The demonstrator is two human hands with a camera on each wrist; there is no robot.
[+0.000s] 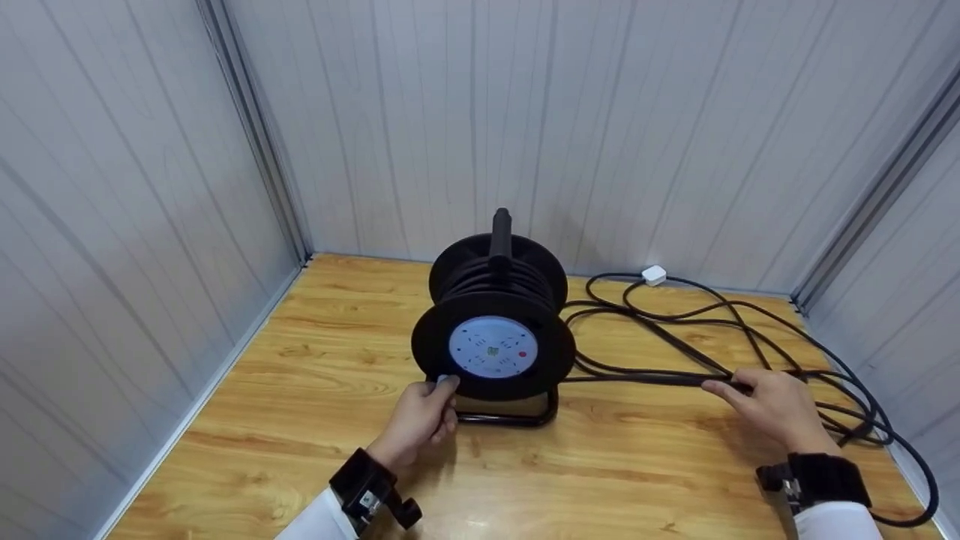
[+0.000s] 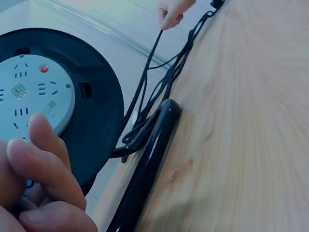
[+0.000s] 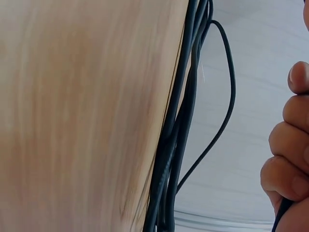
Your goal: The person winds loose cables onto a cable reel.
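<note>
A black cable reel (image 1: 431, 341) stands upright on its tubular frame (image 1: 510, 420), with a white socket panel (image 1: 480, 364) and a red button on its front disc. At that disc's lower left edge, my left hand (image 1: 420, 420) pinches a small pale knob (image 1: 442, 379), mostly covered by the fingers. My right hand (image 1: 780, 405) grips the black cable (image 1: 660, 380) to the right of the reel. Curled fingers (image 3: 289, 140) wrap that cable in the right wrist view. Several turns of cable are wound on the drum (image 1: 487, 277).
Loose loops of cable (image 1: 847, 360) spread over the right side of the wooden table (image 1: 315, 360), some passing under my right hand. A white plug (image 1: 654, 275) lies near the back wall (image 1: 420, 135). The reel's carrying handle (image 1: 501, 232) sticks up above the drum. Panels enclose both sides.
</note>
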